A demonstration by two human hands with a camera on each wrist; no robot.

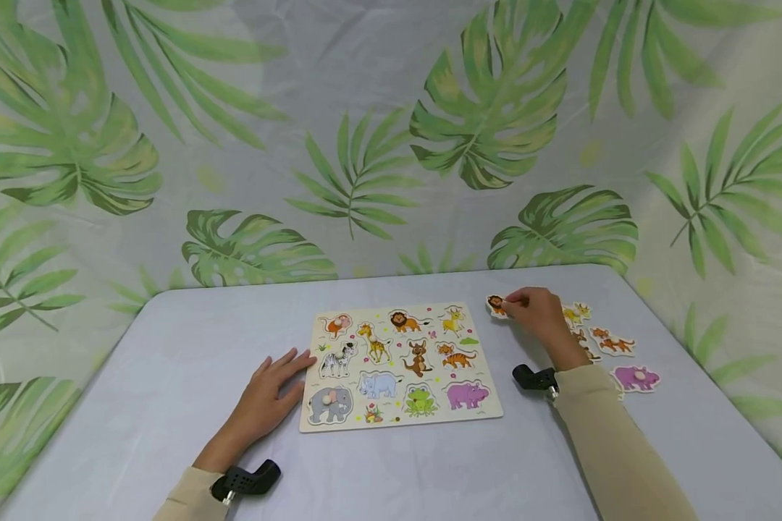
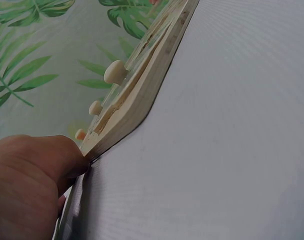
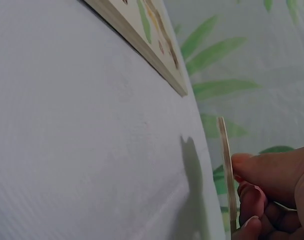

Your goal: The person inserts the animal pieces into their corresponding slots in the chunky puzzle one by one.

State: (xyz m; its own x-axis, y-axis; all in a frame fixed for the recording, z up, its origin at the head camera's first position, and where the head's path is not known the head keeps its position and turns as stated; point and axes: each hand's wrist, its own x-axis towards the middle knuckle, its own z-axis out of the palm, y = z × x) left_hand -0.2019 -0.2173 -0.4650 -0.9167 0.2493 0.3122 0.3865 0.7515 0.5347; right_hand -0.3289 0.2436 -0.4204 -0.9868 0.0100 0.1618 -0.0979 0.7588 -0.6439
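Right hand (image 1: 537, 315) pinches a lion (image 1: 496, 305), wrist (image 1: 570, 352) partly hiding a loose kangaroo (image 1: 583, 343); left hand (image 1: 265, 391), fingers spread, touches the board (image 1: 493, 411).

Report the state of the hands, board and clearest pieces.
Lion piece, held
Right hand, pinching lion piece
Puzzle board, flat, partly filled
Left hand, touching board edge
Elephant piece, seated
Monkey piece, seated
Hippo piece, loose
Tiger piece, loose
Kangaroo piece, loose, partly hidden

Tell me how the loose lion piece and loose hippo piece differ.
The lion piece is orange and brown; the hippo piece is purple. The right hand pinches the lion piece, while the hippo piece lies on the table. Both are pale-edged and off the board.
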